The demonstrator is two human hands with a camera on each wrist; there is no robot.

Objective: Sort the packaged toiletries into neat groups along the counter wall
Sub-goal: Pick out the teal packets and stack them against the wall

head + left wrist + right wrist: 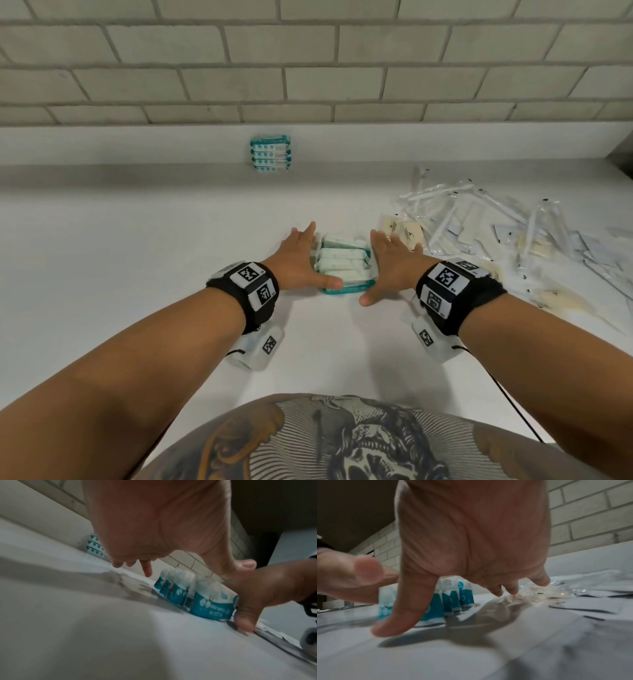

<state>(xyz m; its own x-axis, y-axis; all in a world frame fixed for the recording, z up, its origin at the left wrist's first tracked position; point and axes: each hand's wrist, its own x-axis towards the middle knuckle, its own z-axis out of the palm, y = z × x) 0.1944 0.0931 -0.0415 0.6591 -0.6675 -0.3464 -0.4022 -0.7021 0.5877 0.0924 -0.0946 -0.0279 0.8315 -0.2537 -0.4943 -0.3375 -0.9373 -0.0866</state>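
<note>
A row of several teal-and-white wipe packs (344, 265) (193, 595) (452, 599) stands on edge mid-counter. My left hand (301, 260) lies flat along the row's left side, fingers straight, thumb (245, 564) at the near end. My right hand (390, 263) flanks the right side with straight fingers, its thumb (406, 609) reaching under the front pack. A finished group of the same packs (270, 154) (97, 547) leans against the backsplash.
A loose heap of clear-wrapped toothbrushes (455, 209), cream sachets (402, 231) and white packets (555, 246) (583, 599) spreads over the counter at right. The white counter (137, 240) runs back to a low ledge under a grey brick wall (308, 68).
</note>
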